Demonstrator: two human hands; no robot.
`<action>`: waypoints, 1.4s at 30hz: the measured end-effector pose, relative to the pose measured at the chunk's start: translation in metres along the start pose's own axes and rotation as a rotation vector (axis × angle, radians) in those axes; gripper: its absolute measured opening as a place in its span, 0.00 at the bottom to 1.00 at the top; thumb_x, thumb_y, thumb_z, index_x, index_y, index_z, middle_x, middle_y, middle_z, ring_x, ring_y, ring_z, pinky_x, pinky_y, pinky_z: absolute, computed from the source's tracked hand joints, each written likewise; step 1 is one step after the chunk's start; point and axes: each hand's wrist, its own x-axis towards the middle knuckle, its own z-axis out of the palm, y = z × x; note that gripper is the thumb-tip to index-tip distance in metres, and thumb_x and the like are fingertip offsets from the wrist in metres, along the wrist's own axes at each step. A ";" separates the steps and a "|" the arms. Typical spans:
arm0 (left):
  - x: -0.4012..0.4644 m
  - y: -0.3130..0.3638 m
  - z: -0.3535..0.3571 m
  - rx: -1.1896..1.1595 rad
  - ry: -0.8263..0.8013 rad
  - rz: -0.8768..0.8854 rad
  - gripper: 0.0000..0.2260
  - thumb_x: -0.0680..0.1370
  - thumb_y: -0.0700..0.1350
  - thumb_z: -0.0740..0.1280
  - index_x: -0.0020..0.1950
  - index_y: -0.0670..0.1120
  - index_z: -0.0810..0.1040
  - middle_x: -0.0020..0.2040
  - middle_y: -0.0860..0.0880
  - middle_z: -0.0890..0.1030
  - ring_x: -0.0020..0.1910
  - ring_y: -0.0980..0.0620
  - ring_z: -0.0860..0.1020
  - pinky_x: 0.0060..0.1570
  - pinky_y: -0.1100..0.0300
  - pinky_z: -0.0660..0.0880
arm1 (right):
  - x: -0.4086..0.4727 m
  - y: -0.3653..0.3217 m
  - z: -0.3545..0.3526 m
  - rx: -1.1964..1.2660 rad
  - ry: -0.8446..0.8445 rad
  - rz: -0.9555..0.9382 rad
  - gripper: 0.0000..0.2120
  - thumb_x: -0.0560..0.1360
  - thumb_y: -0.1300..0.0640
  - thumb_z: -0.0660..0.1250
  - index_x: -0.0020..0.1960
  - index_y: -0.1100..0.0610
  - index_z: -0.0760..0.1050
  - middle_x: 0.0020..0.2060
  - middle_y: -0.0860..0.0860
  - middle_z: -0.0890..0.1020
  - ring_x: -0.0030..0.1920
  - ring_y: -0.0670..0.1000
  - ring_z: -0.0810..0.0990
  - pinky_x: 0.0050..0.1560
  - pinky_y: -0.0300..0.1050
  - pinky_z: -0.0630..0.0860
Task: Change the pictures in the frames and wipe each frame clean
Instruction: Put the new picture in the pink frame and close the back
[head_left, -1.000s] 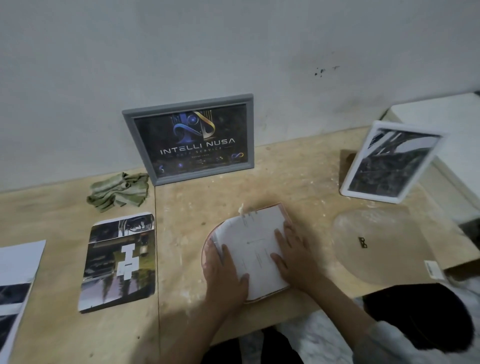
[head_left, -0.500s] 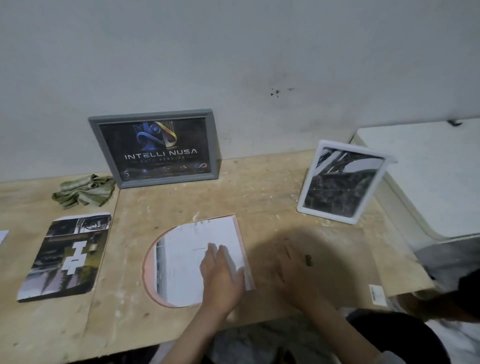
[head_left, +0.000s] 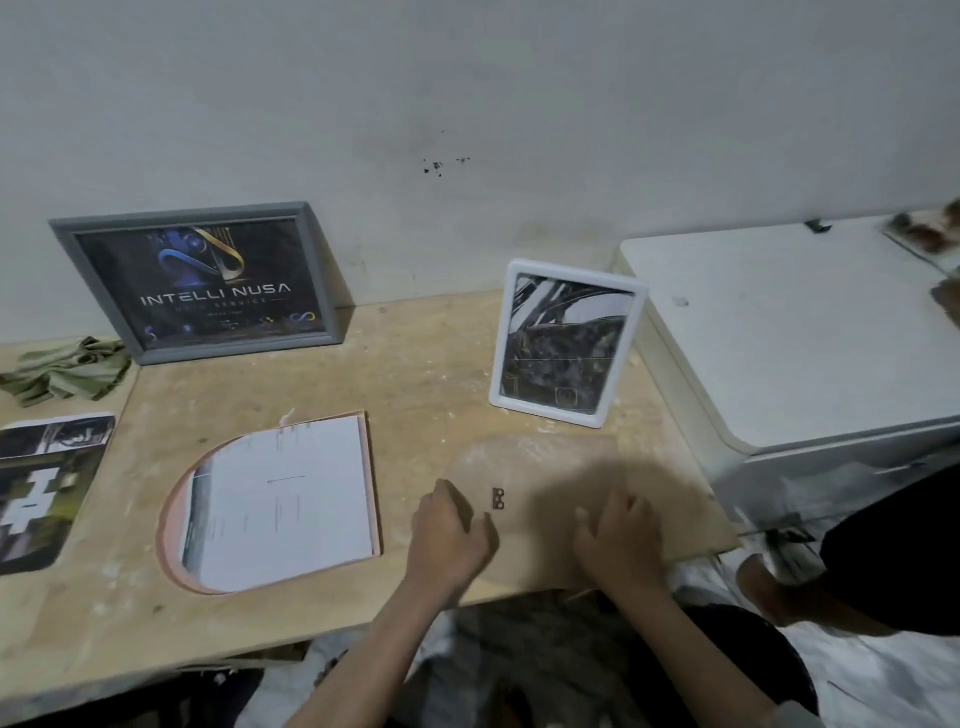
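Lying flat on the table (head_left: 415, 364) is a brown backing board (head_left: 561, 483), round at its left end, with a small metal hanger (head_left: 498, 499) near its middle. Both hands rest on top of it. The left hand (head_left: 452, 530) sits at the round end with fingers curled, and whether it grips the edge cannot be told. The right hand (head_left: 621, 540) presses down with fingers bent, closer to the near edge. Just to the left of the hands lies an arched pink frame (head_left: 166, 514), face down, with a white sheet of paper (head_left: 280, 499) on it.
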 end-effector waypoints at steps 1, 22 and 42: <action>0.001 0.001 0.002 0.029 0.002 -0.007 0.16 0.71 0.53 0.66 0.52 0.44 0.70 0.48 0.47 0.74 0.49 0.46 0.74 0.42 0.57 0.71 | 0.001 -0.002 0.000 0.027 -0.014 0.012 0.25 0.76 0.47 0.61 0.66 0.61 0.64 0.61 0.61 0.69 0.59 0.62 0.68 0.58 0.53 0.66; 0.021 -0.017 -0.053 -0.321 0.224 -0.421 0.25 0.63 0.62 0.66 0.51 0.45 0.78 0.52 0.44 0.79 0.54 0.40 0.77 0.56 0.46 0.76 | 0.013 -0.057 -0.031 0.492 -0.105 0.067 0.26 0.76 0.49 0.65 0.68 0.61 0.65 0.65 0.59 0.61 0.52 0.56 0.70 0.51 0.44 0.66; 0.021 -0.164 -0.208 -0.030 0.486 -0.429 0.15 0.73 0.52 0.67 0.44 0.40 0.73 0.45 0.40 0.77 0.48 0.36 0.75 0.48 0.50 0.69 | -0.060 -0.262 0.097 0.241 -0.250 -0.336 0.20 0.60 0.52 0.65 0.41 0.69 0.78 0.40 0.67 0.79 0.40 0.68 0.80 0.45 0.57 0.75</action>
